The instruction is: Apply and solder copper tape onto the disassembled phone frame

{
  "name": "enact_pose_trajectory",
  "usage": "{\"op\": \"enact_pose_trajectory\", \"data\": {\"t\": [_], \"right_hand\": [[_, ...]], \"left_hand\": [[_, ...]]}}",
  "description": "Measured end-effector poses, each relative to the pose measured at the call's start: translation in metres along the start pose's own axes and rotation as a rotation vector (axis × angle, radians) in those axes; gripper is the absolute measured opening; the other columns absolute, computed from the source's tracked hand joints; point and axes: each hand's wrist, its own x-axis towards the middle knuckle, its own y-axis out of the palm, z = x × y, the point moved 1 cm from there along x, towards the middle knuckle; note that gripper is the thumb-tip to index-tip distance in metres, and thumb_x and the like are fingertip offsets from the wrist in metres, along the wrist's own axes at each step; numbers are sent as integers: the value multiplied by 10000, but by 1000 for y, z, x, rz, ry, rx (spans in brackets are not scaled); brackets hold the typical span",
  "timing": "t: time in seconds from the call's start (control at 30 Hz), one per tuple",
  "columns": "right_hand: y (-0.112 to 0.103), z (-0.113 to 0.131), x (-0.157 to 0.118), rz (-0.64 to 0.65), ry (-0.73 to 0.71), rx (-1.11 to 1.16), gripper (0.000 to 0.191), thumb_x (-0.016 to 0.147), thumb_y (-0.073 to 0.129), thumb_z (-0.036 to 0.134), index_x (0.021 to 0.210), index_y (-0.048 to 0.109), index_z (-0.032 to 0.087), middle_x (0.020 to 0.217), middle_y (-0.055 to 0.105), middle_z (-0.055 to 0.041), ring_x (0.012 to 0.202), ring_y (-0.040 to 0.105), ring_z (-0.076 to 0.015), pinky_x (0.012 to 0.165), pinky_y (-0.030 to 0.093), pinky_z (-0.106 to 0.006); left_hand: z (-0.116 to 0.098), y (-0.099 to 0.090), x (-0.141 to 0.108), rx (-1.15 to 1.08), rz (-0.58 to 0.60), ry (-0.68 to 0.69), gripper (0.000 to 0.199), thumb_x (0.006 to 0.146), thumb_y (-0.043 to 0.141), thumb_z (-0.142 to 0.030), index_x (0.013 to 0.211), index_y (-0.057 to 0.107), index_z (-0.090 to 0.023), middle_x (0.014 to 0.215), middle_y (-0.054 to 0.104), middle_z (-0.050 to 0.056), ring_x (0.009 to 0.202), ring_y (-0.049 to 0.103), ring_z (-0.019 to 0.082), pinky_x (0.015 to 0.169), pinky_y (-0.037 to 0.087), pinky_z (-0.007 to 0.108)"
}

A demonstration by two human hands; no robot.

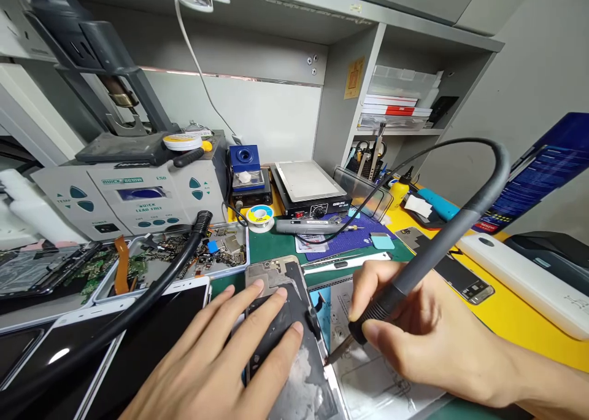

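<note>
My left hand [230,346] lies flat with spread fingers on a dark phone frame [306,377], whose grey inner surface is scuffed. Held like a pen, a soldering iron [426,248] with a black handle is in my right hand [427,340]. Its thin tip points down and left, at the right edge of the frame; I cannot tell whether it presses on the metal. A thick black cord arches from the iron's rear. Beneath the frame's right side is a printed sheet [368,377] with line drawings.
A QUICK rework station [133,193] stands at the back left, its black hose [170,272] crossing the left side. Nearby are a tray of circuit boards [247,248], phone screens [161,328], a solder spool [260,216], a heating plate [313,183] and white tweezers [350,264].
</note>
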Motion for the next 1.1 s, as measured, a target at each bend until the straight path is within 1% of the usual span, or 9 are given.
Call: {"op": "enact_pose_trajectory", "data": {"t": [0.1,0.17,0.23,0.3,0.43,0.57,0.7,0.9,1.1], "right_hand": [[-2,0,-1,42,10,40,164,713,655,126,761,519,203,627,482,49,537,401,-87,472,328,-199],[-4,-1,-1,72,-2,100,133,756,643,118,786,540,197,616,465,61,507,371,-68,449,310,-179],[-6,-1,-1,90,-24,167,81,799,626,130,799,569,188,592,449,69,480,361,-55,434,312,-160],[-8,-2,-1,98,-32,220,46,818,618,144,800,597,181,575,458,66,464,396,-53,428,337,-150],[-10,-5,-3,126,-4,297,61,828,629,183,861,674,159,547,525,43,434,468,-69,411,399,-154],[-13,-7,0,174,44,328,148,875,625,256,936,691,138,565,612,6,404,494,-67,387,416,-145],[-14,-4,4,222,79,264,197,850,699,331,912,646,151,514,558,44,382,483,-58,379,398,-137],[-11,0,-1,203,153,221,216,831,704,331,926,629,153,450,526,63,348,457,-59,360,387,-140],[-7,-3,-1,198,154,207,114,848,638,251,886,588,156,470,540,49,379,480,-73,372,383,-150]], "left_hand": [[-1,-4,4,6,5,0,575,822,602,-399,1370,484,-272,1435,506,66,1365,386,297,1193,140,421],[-3,-9,7,-7,3,8,634,825,557,-569,1366,492,-243,1433,503,96,1352,402,313,1193,131,437],[-5,-14,10,-24,24,-6,782,781,455,-759,1346,518,-222,1419,511,122,1331,424,334,1189,129,462],[-6,-18,11,-31,58,-22,861,746,386,-838,1325,544,-221,1399,529,128,1309,443,341,1173,158,482],[-9,-21,12,-47,106,-95,784,792,405,-785,1338,538,-239,1427,505,120,1345,393,338,1118,242,501],[-9,-19,12,-59,110,-33,714,820,468,-697,1372,507,-246,1446,483,119,1368,355,341,1111,228,484],[-6,-18,11,-41,72,-7,643,819,550,-578,1367,515,-242,1435,483,130,1368,349,344,1135,186,469],[-9,-17,10,-62,64,-18,680,824,504,-640,1373,509,-240,1439,472,130,1366,345,332,1168,110,474],[-5,-11,5,-87,66,-19,641,839,567,-486,1418,446,-239,1480,423,135,1388,325,337,1153,153,470]]}}
